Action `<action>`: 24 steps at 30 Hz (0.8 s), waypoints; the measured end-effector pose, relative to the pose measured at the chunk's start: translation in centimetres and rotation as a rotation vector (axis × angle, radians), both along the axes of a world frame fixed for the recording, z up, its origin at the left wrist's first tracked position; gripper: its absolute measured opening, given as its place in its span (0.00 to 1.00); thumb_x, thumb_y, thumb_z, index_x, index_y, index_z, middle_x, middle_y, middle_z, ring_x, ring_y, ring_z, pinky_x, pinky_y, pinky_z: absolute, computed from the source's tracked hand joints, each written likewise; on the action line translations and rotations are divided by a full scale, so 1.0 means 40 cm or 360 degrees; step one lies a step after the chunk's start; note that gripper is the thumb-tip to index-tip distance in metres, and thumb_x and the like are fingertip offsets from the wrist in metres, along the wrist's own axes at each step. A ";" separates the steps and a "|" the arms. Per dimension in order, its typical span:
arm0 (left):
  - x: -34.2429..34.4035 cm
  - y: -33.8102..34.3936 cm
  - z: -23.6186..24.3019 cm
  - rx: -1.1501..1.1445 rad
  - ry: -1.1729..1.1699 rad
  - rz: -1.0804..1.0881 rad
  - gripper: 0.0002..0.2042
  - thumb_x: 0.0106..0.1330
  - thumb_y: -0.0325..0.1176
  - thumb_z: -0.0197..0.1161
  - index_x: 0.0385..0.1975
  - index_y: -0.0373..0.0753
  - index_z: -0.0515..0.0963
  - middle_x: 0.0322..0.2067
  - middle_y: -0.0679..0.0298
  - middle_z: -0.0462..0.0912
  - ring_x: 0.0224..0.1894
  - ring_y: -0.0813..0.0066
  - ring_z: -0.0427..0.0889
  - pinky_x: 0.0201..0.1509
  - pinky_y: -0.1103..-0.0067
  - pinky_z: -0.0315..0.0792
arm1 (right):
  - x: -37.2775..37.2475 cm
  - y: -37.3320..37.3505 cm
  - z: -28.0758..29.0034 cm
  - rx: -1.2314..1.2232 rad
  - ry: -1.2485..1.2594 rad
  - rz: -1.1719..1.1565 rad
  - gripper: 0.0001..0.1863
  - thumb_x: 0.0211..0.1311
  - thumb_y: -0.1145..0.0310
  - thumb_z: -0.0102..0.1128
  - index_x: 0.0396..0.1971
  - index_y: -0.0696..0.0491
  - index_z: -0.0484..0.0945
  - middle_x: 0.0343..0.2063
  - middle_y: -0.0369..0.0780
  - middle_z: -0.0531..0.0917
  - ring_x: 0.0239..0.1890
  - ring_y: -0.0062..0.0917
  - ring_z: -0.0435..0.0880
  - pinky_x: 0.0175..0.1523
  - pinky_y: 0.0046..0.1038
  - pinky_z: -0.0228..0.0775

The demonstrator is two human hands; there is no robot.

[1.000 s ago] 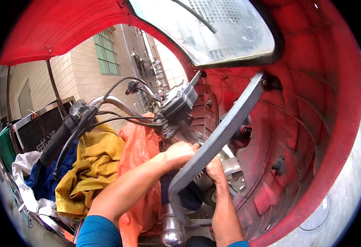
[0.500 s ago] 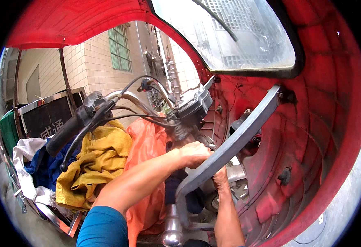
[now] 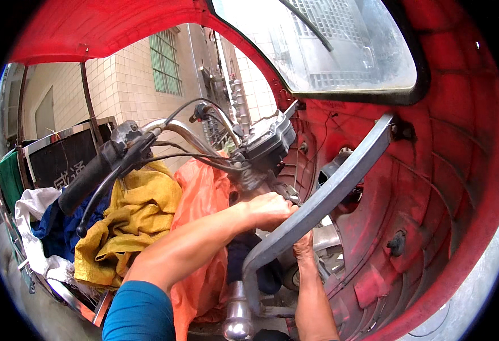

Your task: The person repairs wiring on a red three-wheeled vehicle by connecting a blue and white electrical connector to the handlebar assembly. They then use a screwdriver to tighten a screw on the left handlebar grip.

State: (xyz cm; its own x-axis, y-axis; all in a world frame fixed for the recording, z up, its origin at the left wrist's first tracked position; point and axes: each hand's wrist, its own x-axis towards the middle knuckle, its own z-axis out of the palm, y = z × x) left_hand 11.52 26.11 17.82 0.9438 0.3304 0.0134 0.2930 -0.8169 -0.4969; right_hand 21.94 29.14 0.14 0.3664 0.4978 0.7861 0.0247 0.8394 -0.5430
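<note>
My left hand (image 3: 271, 210) is a closed fist beside the steering column, with its fingertips turned away behind a grey metal bar (image 3: 317, 204). What it grips cannot be seen. Lower down, my right hand (image 3: 304, 245) reaches up behind the same bar. Its fingers are hidden there, near greyish metal parts (image 3: 326, 236) at the front of the vehicle. The handlebar with its black grip (image 3: 90, 179) and brake lever (image 3: 97, 204) slants across the left, and a grey instrument box (image 3: 269, 139) sits just above my left hand.
Yellow cloth (image 3: 141, 216), an orange plastic sheet (image 3: 201, 193) and blue cloth (image 3: 61, 224) are heaped at the left. A red cabin shell (image 3: 431, 187) curves round the right, under a windshield (image 3: 340, 51). A rounded shiny metal part (image 3: 238, 327) stands at the bottom.
The view has shifted slightly. Both hands stay in nearly the same place behind the bar, my left fist still closed.
</note>
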 end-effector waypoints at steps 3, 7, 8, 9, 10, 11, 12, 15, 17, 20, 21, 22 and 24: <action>0.001 0.009 -0.005 -0.0025 -0.0011 -0.0051 0.16 0.48 0.36 0.63 0.36 0.36 0.75 0.28 0.53 0.80 0.29 0.54 0.83 0.30 0.66 0.77 | 0.002 0.019 -0.012 0.0157 -0.0178 -0.0271 0.06 0.53 0.73 0.54 0.30 0.57 0.78 0.29 0.46 0.80 0.34 0.41 0.79 0.37 0.38 0.70; -0.004 0.026 -0.010 -0.0050 -0.0026 -0.0054 0.15 0.49 0.36 0.63 0.35 0.37 0.76 0.27 0.53 0.80 0.28 0.54 0.83 0.30 0.66 0.77 | 0.004 0.022 -0.012 0.0244 -0.0292 -0.0452 0.05 0.52 0.74 0.55 0.29 0.57 0.78 0.28 0.45 0.80 0.32 0.40 0.80 0.36 0.38 0.70; -0.002 0.026 -0.011 -0.0037 -0.0060 -0.0063 0.14 0.50 0.36 0.63 0.34 0.37 0.76 0.27 0.53 0.80 0.28 0.54 0.82 0.29 0.66 0.77 | 0.004 0.023 -0.018 0.0189 -0.0193 -0.0317 0.05 0.53 0.74 0.55 0.30 0.57 0.78 0.28 0.44 0.80 0.32 0.38 0.80 0.36 0.37 0.70; -0.003 0.025 -0.013 -0.0024 -0.0096 -0.0068 0.13 0.50 0.36 0.63 0.33 0.37 0.75 0.27 0.53 0.80 0.28 0.53 0.82 0.29 0.66 0.77 | 0.004 0.024 -0.022 0.0140 -0.0090 -0.0185 0.05 0.54 0.74 0.55 0.30 0.57 0.78 0.28 0.43 0.80 0.31 0.37 0.80 0.36 0.36 0.70; -0.006 0.025 -0.014 -0.0010 -0.0132 -0.0072 0.12 0.51 0.36 0.62 0.32 0.38 0.75 0.27 0.53 0.80 0.28 0.53 0.82 0.29 0.65 0.76 | 0.006 0.021 -0.025 0.0036 0.0101 0.0081 0.06 0.55 0.74 0.54 0.31 0.57 0.78 0.27 0.42 0.81 0.30 0.34 0.80 0.36 0.35 0.70; -0.015 0.025 -0.007 -0.0045 -0.0236 -0.0100 0.10 0.50 0.34 0.62 0.30 0.37 0.74 0.25 0.53 0.80 0.28 0.52 0.82 0.29 0.64 0.76 | 0.006 0.015 -0.028 -0.0067 0.0292 0.0350 0.06 0.56 0.73 0.54 0.32 0.57 0.78 0.27 0.40 0.81 0.30 0.32 0.80 0.35 0.33 0.70; -0.025 0.030 0.006 -0.0082 -0.0345 -0.0128 0.09 0.49 0.32 0.61 0.28 0.36 0.73 0.23 0.52 0.80 0.28 0.51 0.81 0.29 0.63 0.75 | 0.011 -0.006 -0.029 -0.0150 0.0425 0.0539 0.07 0.58 0.72 0.54 0.34 0.58 0.78 0.28 0.38 0.81 0.31 0.30 0.79 0.37 0.31 0.70; -0.040 -0.001 0.034 -0.0070 -0.0289 -0.0010 0.09 0.49 0.29 0.61 0.28 0.35 0.71 0.25 0.52 0.79 0.28 0.50 0.81 0.30 0.62 0.75 | 0.007 -0.055 -0.032 -0.0317 0.0640 0.0884 0.11 0.62 0.68 0.53 0.39 0.58 0.77 0.32 0.35 0.80 0.34 0.24 0.77 0.41 0.27 0.68; -0.034 -0.005 0.032 0.0008 -0.0258 -0.0085 0.10 0.53 0.31 0.60 0.31 0.35 0.70 0.26 0.51 0.78 0.27 0.50 0.81 0.28 0.64 0.75 | 0.009 -0.044 -0.033 -0.0294 0.0530 0.0762 0.13 0.63 0.66 0.54 0.42 0.59 0.76 0.34 0.34 0.78 0.37 0.21 0.75 0.44 0.25 0.67; -0.079 -0.055 0.028 -0.0006 -0.0493 -0.0042 0.10 0.53 0.30 0.60 0.33 0.36 0.69 0.27 0.54 0.75 0.32 0.51 0.79 0.33 0.63 0.74 | -0.008 -0.063 -0.021 -0.0288 0.0545 0.0660 0.14 0.63 0.66 0.54 0.42 0.60 0.75 0.38 0.36 0.79 0.40 0.21 0.75 0.47 0.25 0.67; -0.093 -0.077 0.020 -0.0020 -0.0608 -0.0080 0.11 0.53 0.29 0.60 0.34 0.36 0.70 0.28 0.54 0.74 0.34 0.52 0.79 0.34 0.63 0.74 | -0.006 -0.062 -0.021 -0.0272 0.0523 0.0579 0.14 0.63 0.66 0.54 0.42 0.60 0.75 0.37 0.36 0.79 0.40 0.21 0.75 0.47 0.25 0.67; -0.100 -0.112 0.014 -0.0020 -0.0787 -0.0211 0.11 0.51 0.28 0.60 0.35 0.37 0.72 0.30 0.56 0.74 0.36 0.55 0.78 0.36 0.64 0.74 | 0.001 -0.049 -0.030 -0.0319 0.0483 0.0542 0.13 0.63 0.67 0.53 0.42 0.60 0.76 0.37 0.37 0.79 0.40 0.21 0.75 0.47 0.25 0.67; -0.127 -0.167 0.050 0.0418 -0.0876 -0.0244 0.10 0.51 0.28 0.60 0.33 0.37 0.74 0.31 0.57 0.74 0.37 0.58 0.78 0.39 0.65 0.73 | 0.006 -0.043 -0.031 -0.0309 0.0534 0.0540 0.13 0.63 0.68 0.53 0.42 0.59 0.76 0.37 0.37 0.79 0.39 0.21 0.75 0.46 0.25 0.67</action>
